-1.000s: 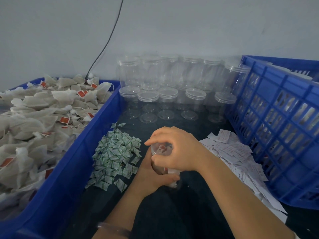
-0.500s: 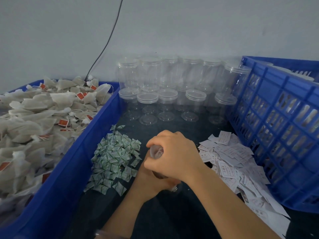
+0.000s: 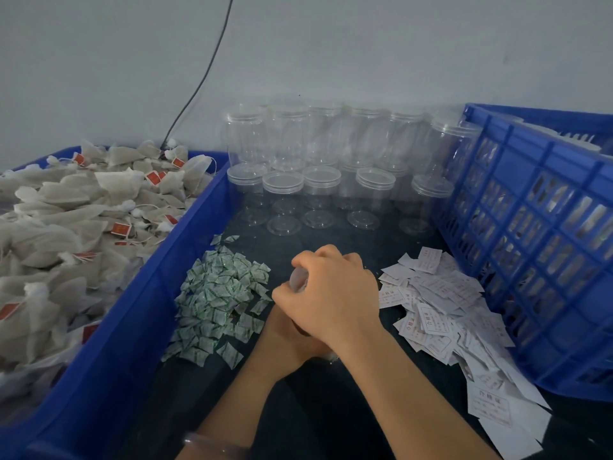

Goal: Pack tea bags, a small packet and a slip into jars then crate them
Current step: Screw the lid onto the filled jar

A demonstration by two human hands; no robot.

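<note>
Packing workshop — bulk tea bags (image 3: 76, 224), empty jars (image 3: 318, 154), crates (image 3: 537, 234).

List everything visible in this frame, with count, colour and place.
tea bags: uncounted heap, off-white with red tags, in the left crate
left crate: one, blue, at the left
small packets: uncounted pile, green and white, centre-left on the table
slips: uncounted pile, white, centre-right on the table
empty jars: many, clear, lidded, two tiers by the back wall
right crate: one, blue lattice, at the right
cable: one, black, down the wall
held jar: one, clear, centre front
bangle: one, clear, left wrist
left hand: one, grips the held jar's body
right hand: one, curled over the held jar's top
</note>
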